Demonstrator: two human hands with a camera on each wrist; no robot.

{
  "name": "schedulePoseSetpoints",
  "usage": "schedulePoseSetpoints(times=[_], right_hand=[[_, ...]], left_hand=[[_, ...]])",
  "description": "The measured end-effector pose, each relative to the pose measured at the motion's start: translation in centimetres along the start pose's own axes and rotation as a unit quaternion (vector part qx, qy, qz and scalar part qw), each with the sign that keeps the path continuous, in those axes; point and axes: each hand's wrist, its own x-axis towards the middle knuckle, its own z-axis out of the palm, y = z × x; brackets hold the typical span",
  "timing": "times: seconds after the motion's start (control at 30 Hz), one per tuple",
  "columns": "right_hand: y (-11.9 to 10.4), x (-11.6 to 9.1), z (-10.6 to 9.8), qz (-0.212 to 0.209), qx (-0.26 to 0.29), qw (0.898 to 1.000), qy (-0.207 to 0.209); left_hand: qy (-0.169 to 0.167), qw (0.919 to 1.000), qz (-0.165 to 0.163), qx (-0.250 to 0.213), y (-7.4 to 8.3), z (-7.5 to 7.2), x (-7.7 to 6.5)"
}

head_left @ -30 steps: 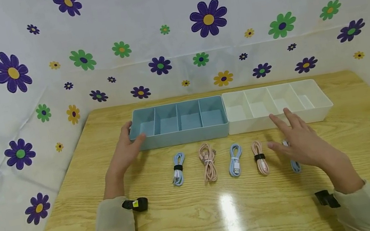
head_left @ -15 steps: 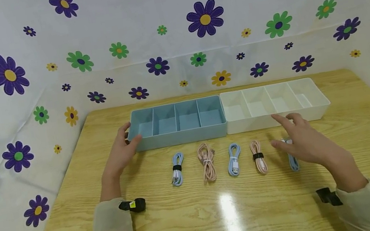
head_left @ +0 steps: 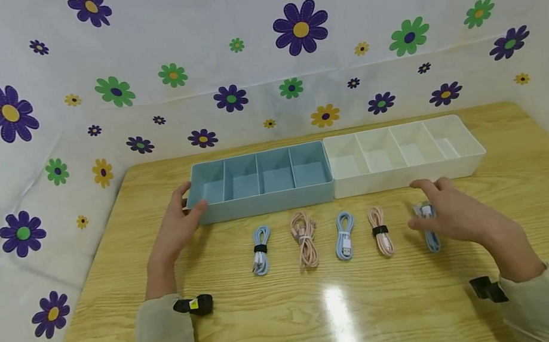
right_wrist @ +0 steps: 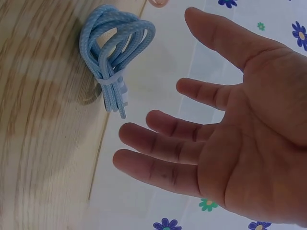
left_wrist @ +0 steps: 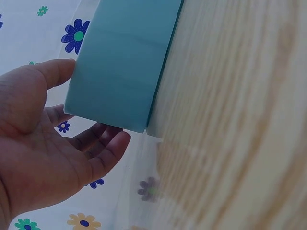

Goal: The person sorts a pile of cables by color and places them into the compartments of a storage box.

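Observation:
My left hand point(head_left: 173, 230) holds the left end of a blue divided box point(head_left: 269, 203), its thumb at the front and the fingers round the end. The left wrist view shows the thumb and curled fingers point(left_wrist: 108, 152) at the corner of that box. A white divided box point(head_left: 406, 176) adjoins it on the right. Over the rightmost bundle, a light-blue charging cable point(head_left: 432, 242), hovers my right hand point(head_left: 459, 216) with spread, slightly bent fingers. In the right wrist view the coiled cable point(right_wrist: 111, 52) lies apart from the fingertips, bound by a pale tie.
Left of that cable lie more bundles in a row: a pink cable point(head_left: 382, 237) with a black strap, a blue one point(head_left: 345, 241), a larger pink one point(head_left: 306, 244) and a blue one point(head_left: 260, 255) with a black strap. A flowered cloth point(head_left: 229, 33) hangs behind the table.
My right hand has drawn back from the front of the white box and lowered toward the rightmost blue cable, its fingers bending more. The left hand stays at the blue box; the view shifts slightly.

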Motion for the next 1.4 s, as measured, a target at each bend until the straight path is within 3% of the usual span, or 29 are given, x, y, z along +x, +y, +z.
schedulePoseSetpoints(times=[0.27,0.6,1.1,1.2,1.4], right_hand=[[0.3,0.2,0.2,0.013,0.013,0.999,-0.032],[0.6,0.3,0.1,0.029,0.005,0.999,-0.041],[1.1,0.2,0.3,0.004,0.007,0.999,-0.052],[1.2,0.3,0.3,0.001,0.007,0.999,-0.053],[1.2,0.3,0.2,-0.006,0.008,0.998,-0.056]], left_hand=[[-0.001,1.0000,-0.001,0.000,0.1,0.0,-0.1],[-0.001,1.0000,0.000,-0.003,0.1,0.0,0.0],[-0.003,0.9999,-0.008,-0.007,0.2,0.2,0.2],[-0.005,0.9999,-0.014,-0.007,0.8,0.2,-0.1],[-0.008,0.9997,-0.022,-0.010,3.6,0.1,-1.5]])
